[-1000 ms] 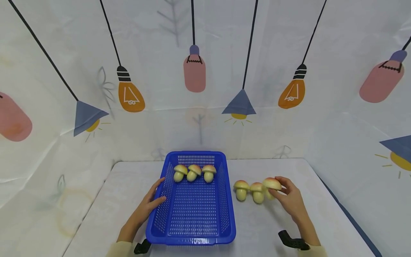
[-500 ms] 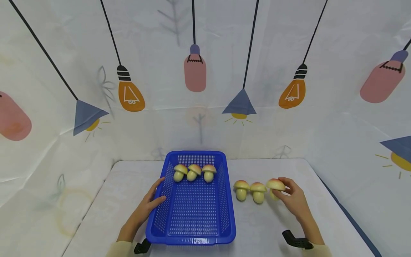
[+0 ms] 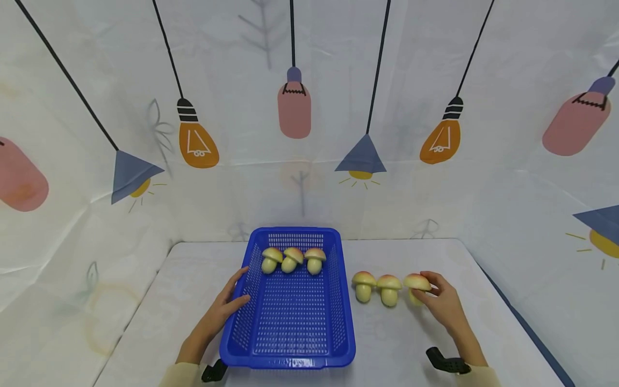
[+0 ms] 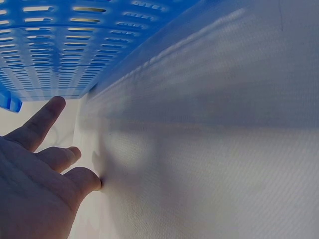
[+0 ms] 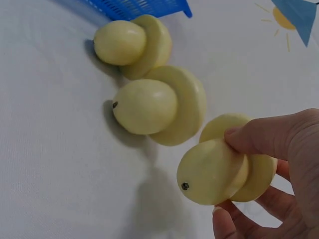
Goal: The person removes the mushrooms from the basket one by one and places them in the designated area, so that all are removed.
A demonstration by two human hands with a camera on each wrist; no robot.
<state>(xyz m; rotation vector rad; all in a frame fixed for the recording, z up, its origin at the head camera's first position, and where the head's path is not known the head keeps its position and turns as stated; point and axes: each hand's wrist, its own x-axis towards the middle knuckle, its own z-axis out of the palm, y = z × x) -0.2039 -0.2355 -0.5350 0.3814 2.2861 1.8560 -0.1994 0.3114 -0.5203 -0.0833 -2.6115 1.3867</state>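
Mushrooms [image 3: 290, 260] with pale yellow-green stems and red-tinged caps form two groups of three, one inside a blue perforated basket [image 3: 287, 362] and the other to its right, over the white tabletop [image 3: 387, 344]. Those in the basket lie side by side near its far end, caps toward the far wall and stems toward the person. Outside, two lie close together beside the basket, their caps touching or nearly so, and the outermost mushroom [image 3: 417, 281] is just beyond them. The right hand [image 3: 444, 303] has its grip pinching that outermost one, thumb on the near side and fingers behind; whether it touches the tabletop cannot be told. The left hand [image 3: 226, 307] is at the basket's left rim, its grip spread, with thumb and fingers apart. A black strap [image 3: 448, 363] is around the right wrist, above a cream sleeve [image 3: 477, 377]. Behind the tabletop hangs a pale backdrop [image 3: 309, 199] printed with orange bulbs [image 3: 198, 145], pink bulbs [image 3: 294, 114] and blue lampshades [image 3: 360, 154].
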